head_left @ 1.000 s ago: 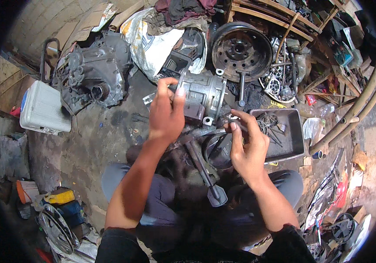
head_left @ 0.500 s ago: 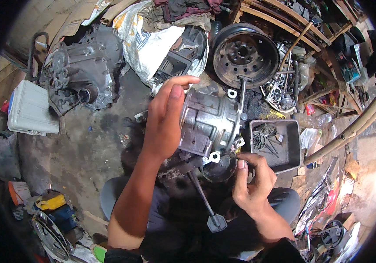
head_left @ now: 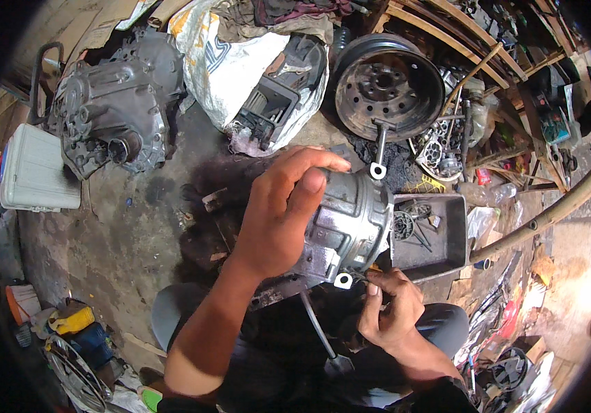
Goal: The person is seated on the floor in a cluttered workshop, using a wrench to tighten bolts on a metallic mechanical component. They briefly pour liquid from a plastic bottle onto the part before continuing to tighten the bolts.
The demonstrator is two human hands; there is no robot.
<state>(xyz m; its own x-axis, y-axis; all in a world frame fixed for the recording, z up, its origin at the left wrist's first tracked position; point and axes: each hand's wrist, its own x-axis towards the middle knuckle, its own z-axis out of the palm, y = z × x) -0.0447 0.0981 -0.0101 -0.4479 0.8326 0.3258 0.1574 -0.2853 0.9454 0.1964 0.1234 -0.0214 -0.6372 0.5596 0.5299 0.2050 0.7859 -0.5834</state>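
Note:
A silver, ribbed cylindrical metal housing with mounting lugs [head_left: 352, 206], like an air-conditioning compressor, stands in front of me, tilted. My left hand [head_left: 275, 224] is wrapped over its left end, fingers bent across the top and thumb lying along the near side. At its lower right edge, beside the near lug, my right hand [head_left: 395, 310] has thumb and index finger pinched together; whatever is between them is too small to make out. Under the housing, a dark metal support [head_left: 278, 292] partly shows. A thin metal rod with a flat, spade-like end [head_left: 339, 365] slants down between my knees.
Right of the housing is a grey metal tray [head_left: 454, 237] with loose parts. Behind stand a wheel rim [head_left: 357, 113] and a white sack [head_left: 209, 76] of parts. A gearbox casing [head_left: 109, 110] and a grey-white box [head_left: 40, 168] sit left. A curved pole [head_left: 550, 217] lies right.
The housing has tilted and shifted a little toward me and right. My left hand has moved right with it, its fingers now bent further over the top. My right hand keeps its pinch, slightly lower.

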